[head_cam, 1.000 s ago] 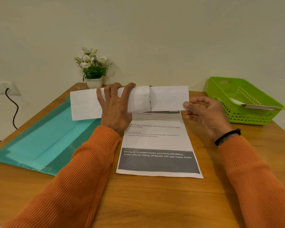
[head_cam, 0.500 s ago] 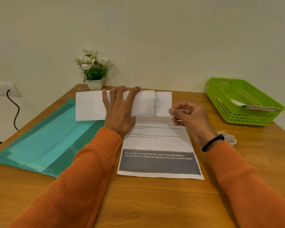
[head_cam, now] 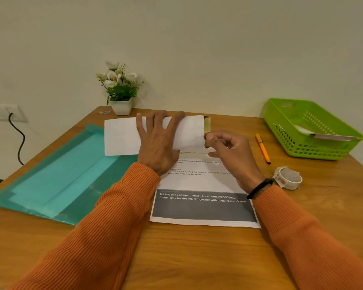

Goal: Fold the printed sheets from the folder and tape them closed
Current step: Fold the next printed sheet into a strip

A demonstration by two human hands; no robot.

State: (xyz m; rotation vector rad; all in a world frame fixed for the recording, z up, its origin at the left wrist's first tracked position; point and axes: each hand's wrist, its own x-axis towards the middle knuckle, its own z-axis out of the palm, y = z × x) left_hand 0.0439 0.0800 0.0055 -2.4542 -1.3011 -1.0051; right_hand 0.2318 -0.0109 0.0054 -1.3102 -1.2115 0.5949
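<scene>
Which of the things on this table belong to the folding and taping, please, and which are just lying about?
For the job:
folded sheet
printed sheet
teal folder
tape roll
left hand
right hand

Lying about, probably:
orange pen
flower pot
green basket, holding a folded paper

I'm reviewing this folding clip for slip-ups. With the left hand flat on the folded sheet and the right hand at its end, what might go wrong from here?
1. The right hand pinches only the edge of the folded sheet; the flap may spring open or crease crookedly.
2. The tape roll lies beside the right wrist; reaching for it may release the fold.
3. The left hand presses the fold over another printed sheet, which may slide underneath.
</scene>
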